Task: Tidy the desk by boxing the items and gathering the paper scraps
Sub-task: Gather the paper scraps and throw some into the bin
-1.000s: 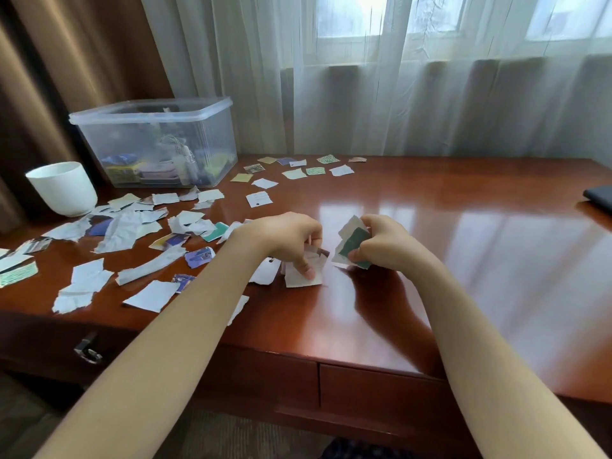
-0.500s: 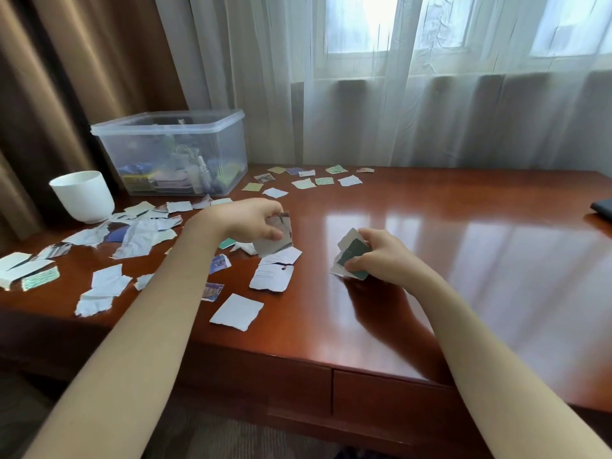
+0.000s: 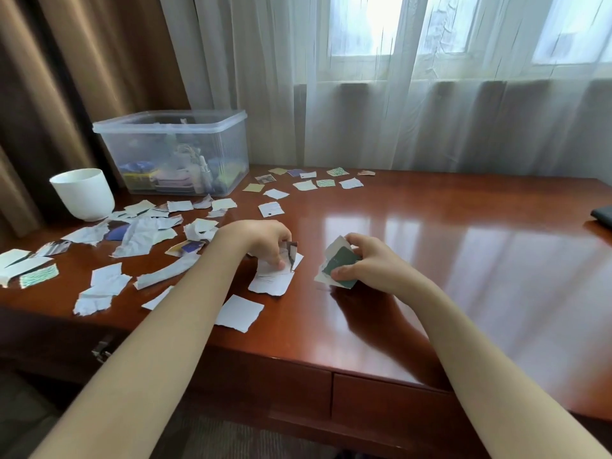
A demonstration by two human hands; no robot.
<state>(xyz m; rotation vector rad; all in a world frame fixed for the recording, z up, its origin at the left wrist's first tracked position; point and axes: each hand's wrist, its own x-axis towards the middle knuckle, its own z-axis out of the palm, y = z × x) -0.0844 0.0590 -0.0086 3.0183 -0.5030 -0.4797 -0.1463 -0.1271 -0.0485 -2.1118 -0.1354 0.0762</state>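
Perhaps half done: items (image 3: 185, 180) in the clear storage box (image 3: 172, 127) (far left corner), left hand (image 3: 261, 241) pinching one scrap (image 3: 294, 256), right hand (image 3: 374, 263) gripping a small stack (image 3: 339, 265), many scraps (image 3: 139, 236) scattered over the counter (image 3: 430, 260).

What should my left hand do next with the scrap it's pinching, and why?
Probably lift that scrap over to the stack in your right hand: the left hand has it pinched, and many other scraps lie loose on the desk.
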